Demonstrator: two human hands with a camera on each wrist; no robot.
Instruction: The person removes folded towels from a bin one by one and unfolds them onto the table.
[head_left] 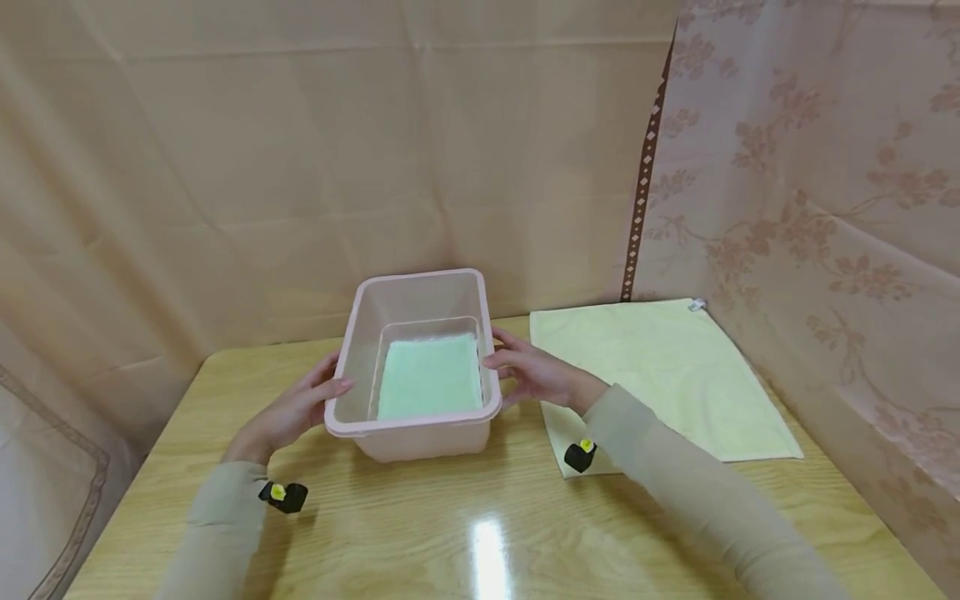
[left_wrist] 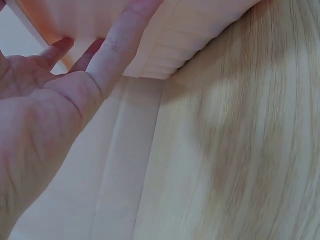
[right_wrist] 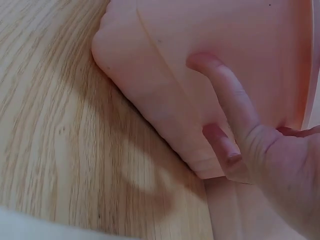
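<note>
A pale pink plastic bin (head_left: 412,421) stands on the wooden table (head_left: 480,517), with a folded light green towel (head_left: 431,375) lying flat on its bottom. My left hand (head_left: 288,412) rests against the bin's left wall, thumb at the rim. The left wrist view shows its straight fingers (left_wrist: 120,40) touching the bin (left_wrist: 170,35). My right hand (head_left: 536,375) is against the bin's right wall. Seen from the right wrist, its fingers (right_wrist: 225,95) press on the bin (right_wrist: 200,60) near the lower corner.
A pale yellow towel (head_left: 667,367) lies spread flat on the table to the right of the bin, partly under my right forearm. Beige cloth hangs behind, and a floral curtain (head_left: 825,208) closes the right side. Bare wood lies in front of the bin.
</note>
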